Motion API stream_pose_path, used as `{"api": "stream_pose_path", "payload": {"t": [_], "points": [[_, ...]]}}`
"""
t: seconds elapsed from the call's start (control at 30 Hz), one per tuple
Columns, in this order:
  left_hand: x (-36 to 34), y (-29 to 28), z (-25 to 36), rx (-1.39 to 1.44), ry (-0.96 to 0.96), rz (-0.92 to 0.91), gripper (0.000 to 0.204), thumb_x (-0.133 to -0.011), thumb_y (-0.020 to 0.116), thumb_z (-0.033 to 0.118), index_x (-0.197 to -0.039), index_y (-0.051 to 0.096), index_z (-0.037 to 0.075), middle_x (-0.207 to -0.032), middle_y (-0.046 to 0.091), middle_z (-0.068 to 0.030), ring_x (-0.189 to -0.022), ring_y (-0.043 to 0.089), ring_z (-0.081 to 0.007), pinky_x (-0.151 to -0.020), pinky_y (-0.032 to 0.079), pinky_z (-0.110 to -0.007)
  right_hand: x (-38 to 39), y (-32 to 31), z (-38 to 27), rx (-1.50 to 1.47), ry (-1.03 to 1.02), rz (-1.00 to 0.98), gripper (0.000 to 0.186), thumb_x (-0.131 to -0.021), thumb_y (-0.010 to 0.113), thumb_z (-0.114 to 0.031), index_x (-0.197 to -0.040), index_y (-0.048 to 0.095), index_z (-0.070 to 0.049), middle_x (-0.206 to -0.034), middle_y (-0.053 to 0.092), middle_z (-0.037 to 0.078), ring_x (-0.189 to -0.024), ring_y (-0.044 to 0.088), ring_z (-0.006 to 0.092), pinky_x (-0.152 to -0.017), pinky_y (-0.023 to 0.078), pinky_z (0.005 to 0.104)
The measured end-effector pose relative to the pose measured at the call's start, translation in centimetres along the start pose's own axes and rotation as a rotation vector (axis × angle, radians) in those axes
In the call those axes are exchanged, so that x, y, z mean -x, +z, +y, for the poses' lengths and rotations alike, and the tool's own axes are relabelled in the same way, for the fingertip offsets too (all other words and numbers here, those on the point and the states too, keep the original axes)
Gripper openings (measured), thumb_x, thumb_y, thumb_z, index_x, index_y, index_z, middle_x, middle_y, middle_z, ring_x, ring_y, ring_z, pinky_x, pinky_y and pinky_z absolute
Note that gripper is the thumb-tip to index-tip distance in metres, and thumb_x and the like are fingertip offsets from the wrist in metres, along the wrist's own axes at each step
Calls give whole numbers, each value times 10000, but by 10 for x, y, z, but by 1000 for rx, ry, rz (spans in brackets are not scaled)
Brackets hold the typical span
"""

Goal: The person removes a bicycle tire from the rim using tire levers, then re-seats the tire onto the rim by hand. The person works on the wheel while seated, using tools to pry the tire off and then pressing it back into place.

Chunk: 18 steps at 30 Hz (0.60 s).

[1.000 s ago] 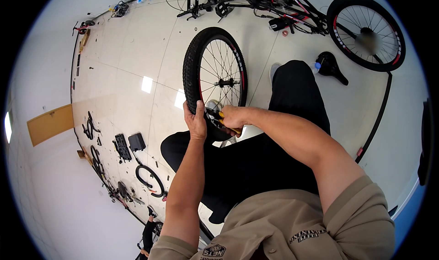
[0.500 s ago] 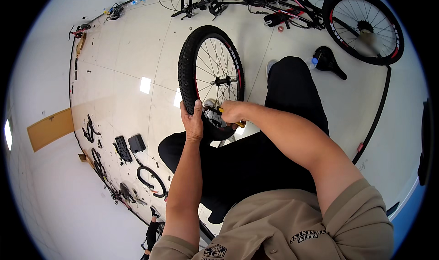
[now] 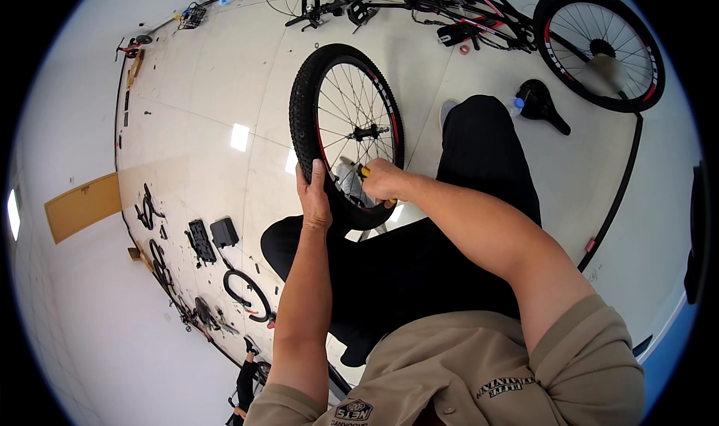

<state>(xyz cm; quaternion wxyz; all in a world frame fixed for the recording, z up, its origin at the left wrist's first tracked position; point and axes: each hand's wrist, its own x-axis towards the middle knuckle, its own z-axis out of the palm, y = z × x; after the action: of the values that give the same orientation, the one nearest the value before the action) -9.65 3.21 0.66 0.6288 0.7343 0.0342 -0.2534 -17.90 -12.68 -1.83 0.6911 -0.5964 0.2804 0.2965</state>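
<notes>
A bicycle wheel (image 3: 302, 119) with a knobby black tyre and red marks on its rim stands upright between my legs, leaning slightly. My left hand (image 3: 314, 200) is closed on the tyre's near left side, thumb along the tread. Inside the rim's lower right part, my right hand (image 3: 384, 180) grips yellow-handled pliers (image 3: 365, 171). The pliers' jaws point left among the spokes, below the hub (image 3: 367, 132). Whether they touch a spoke, I cannot tell. My fingers cover most of the handles.
A bicycle frame (image 3: 479, 14) lies at the far side, with another wheel (image 3: 550, 48) at its right end. A black saddle (image 3: 541, 105) and a bottle rest right of my knee. On the left floor are a black tool case (image 3: 201, 240), a curved black part (image 3: 258, 291) and several small parts.
My right hand and the pliers have moved slightly away from me, and the jaws have lifted off the area by the rim. The wheel has tilted a little; my left hand keeps hold.
</notes>
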Motion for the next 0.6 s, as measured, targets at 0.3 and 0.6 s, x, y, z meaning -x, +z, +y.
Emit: {"api": "stream_pose_path", "payload": {"t": [0.3, 0.6], "points": [[-13, 7, 5, 72, -24, -4, 432, -1046, 622, 426, -1267, 579, 56, -984, 623, 7, -853, 576, -126, -782, 498, -286, -5, 24, 2, -390, -96, 73, 330, -811, 770, -75, -1075, 591, 9, -788, 598, 69, -678, 612, 180, -520, 492, 340], [-37, 15, 25, -354, 121, -48, 601, -867, 821, 324, -1308, 574, -1, -1027, 647, -66, -926, 592, -186, -838, 501, -316, -8, -12, -43, -238, -685, 540, 248, -789, 735, -54, -990, 598, -6, -863, 649, 99, -794, 637, 211, -772, 526, 335]]}}
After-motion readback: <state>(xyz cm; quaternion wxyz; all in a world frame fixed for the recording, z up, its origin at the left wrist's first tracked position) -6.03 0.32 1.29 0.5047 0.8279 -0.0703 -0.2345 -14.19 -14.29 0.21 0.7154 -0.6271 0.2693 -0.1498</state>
